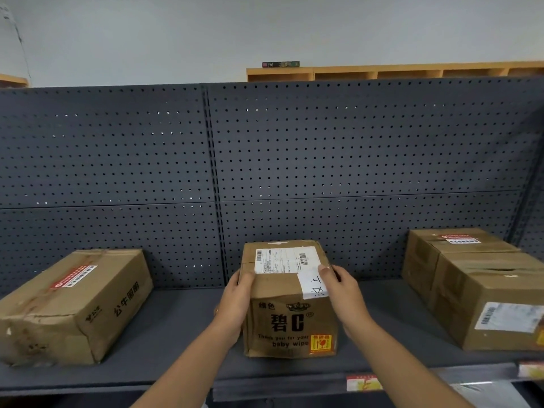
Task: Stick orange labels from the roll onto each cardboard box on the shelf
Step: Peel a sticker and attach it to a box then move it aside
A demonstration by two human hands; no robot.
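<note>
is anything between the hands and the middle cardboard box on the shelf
No. The left hand and right hand already grip the opposite sides of the middle brown cardboard box on the dark grey shelf, with nothing in between. An orange label is already on its front.

We find the scene evenly and moderately lit, with soft, diffuse light falling from above; the pale grey wall reads bright while the dark grey perforated metal back panel stays dull and flat. We note small bright specks where light passes through some of its holes. Shadows are weak: a soft dark band sits under the small brown cardboard box with black print on the dark grey shelf. We observe no harsh glare. Wide-angle distortion bows the panel's top edge and stretches the corners. Focus is fair at centre; print on the white shipping label is unreadable, and the lower right corner is smeared.
</note>
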